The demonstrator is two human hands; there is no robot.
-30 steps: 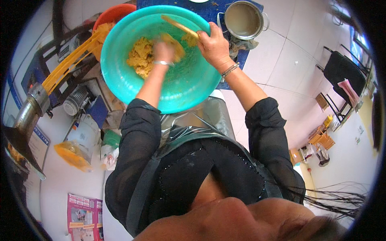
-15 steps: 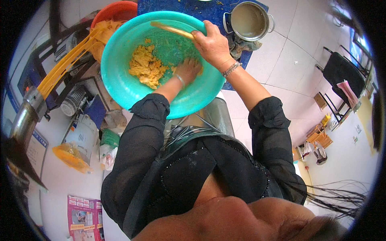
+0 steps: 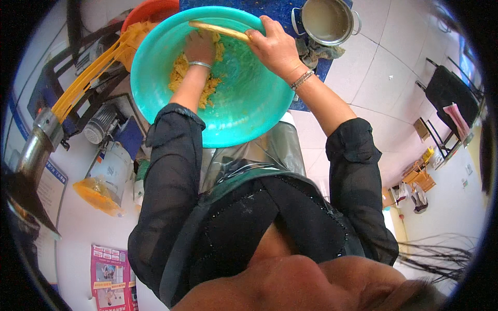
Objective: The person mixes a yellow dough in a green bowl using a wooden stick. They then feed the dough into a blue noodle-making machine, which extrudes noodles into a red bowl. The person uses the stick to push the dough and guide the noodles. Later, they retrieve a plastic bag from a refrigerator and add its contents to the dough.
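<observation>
Left hand [image 3: 200, 47]: in dough [image 3: 179, 69], can't tell if fingers closed
Right hand [image 3: 275, 46]: fingers clamped on stick [image 3: 223, 31], at bowl [image 3: 249, 106] rim
Dough: bowl's left side
Pressing: likely wants bowl steady

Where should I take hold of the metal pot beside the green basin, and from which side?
Probably by both loop handles, one from the left and one from the right, fingers through each loop. They stick out on opposite sides, and cloudy liquid inside the metal pot calls for a level lift. The right one looks freer; the left faces the green basin.
</observation>
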